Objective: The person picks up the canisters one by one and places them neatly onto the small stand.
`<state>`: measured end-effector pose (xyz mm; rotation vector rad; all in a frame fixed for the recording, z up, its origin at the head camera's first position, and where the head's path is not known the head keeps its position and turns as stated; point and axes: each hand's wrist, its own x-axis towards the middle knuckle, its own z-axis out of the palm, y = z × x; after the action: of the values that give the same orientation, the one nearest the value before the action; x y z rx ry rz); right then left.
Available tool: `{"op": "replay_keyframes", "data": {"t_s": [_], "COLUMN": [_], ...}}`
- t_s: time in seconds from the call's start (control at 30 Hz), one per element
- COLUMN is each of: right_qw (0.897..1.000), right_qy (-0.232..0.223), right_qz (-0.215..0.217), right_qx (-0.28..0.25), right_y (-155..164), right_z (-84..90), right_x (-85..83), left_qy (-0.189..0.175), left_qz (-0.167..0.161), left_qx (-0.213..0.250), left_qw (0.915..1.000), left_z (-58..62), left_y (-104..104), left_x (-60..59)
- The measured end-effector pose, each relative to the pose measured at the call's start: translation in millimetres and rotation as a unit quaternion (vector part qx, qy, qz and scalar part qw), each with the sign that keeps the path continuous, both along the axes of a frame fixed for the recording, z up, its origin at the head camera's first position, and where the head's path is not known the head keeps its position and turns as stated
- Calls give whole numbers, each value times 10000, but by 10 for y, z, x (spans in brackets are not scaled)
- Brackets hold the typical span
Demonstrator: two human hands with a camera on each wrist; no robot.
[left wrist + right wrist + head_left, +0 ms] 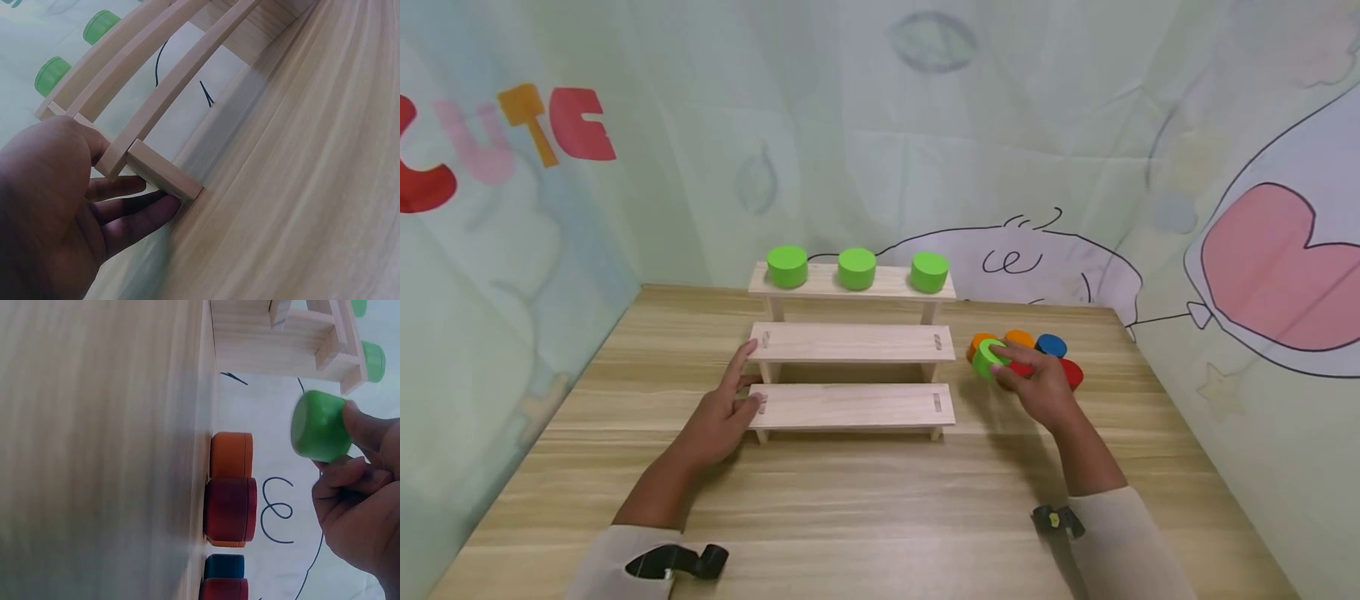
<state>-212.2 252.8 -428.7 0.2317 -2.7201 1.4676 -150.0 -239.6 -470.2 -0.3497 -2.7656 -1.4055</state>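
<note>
The right hand (pixel 1037 385) is pinching a green cylinder (pixel 987 358) between thumb and fingertips, holding it tilted and lifted clear of the tabletop (pixel 865 500), at about three o'clock from the wooden stepped shelf (pixel 852 343). In the right wrist view the block is sitting off the surface with the fingers curled round its curved side. It looks like painted wood: stiff, smooth, light enough for a fingertip pinch, and likely a little slick on the glossy side wall, so a grip across the round side or flat faces seems the safest hold.

Just behind the hand, the loose blocks are lying close together: two orange cylinders (pixel 1019 337), a blue cylinder (pixel 1051 345) and red cylinders (pixel 1072 372), all short, flat-topped discs.

The left hand (pixel 718 417) is lying relaxed with straight fingers against the shelf's left end, at nine o'clock, touching the lower step's support and gripping nothing.

Three more green discs (pixel 857 267) are standing upright, spaced apart, on the top step at twelve o'clock. The shelf is pale, unpainted, matt wood with three flat boards.
</note>
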Motion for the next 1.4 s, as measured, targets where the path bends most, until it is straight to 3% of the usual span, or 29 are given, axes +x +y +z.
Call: {"op": "replay_keyframes", "data": {"t_s": [0.33, 0.6, 0.73, 0.9, 1.2, 1.4], "right_qw": [9952, 9856, 9830, 9815, 9739, 9729], "right_qy": [892, 1517, 1565, 1713, 2007, 1939], "right_qz": [-292, -177, -102, -63, 400, 687], "right_qx": [-272, -723, -958, -847, -976, -1055], "right_y": [-126, -241, -298, -351, -619, -851], "right_z": [39, 121, 167, 247, 401, 482], "right_x": [74, 167, 212, 200, 148, 142], "left_qy": [82, 65, 57, 40, 35, 16], "left_qz": [-15, -1, 38, 10, -34, -21], "left_qx": [-25, 43, 23, 71, 72, 76], "left_qw": [10000, 10000, 10000, 10000, 10000, 10000], "left_z": [-10, 9, 13, -3, -10, -7], "left_y": [-4, 13, 18, 29, 12, 12], "left_x": [-13, 13, 15, 5, 18, 8]}}
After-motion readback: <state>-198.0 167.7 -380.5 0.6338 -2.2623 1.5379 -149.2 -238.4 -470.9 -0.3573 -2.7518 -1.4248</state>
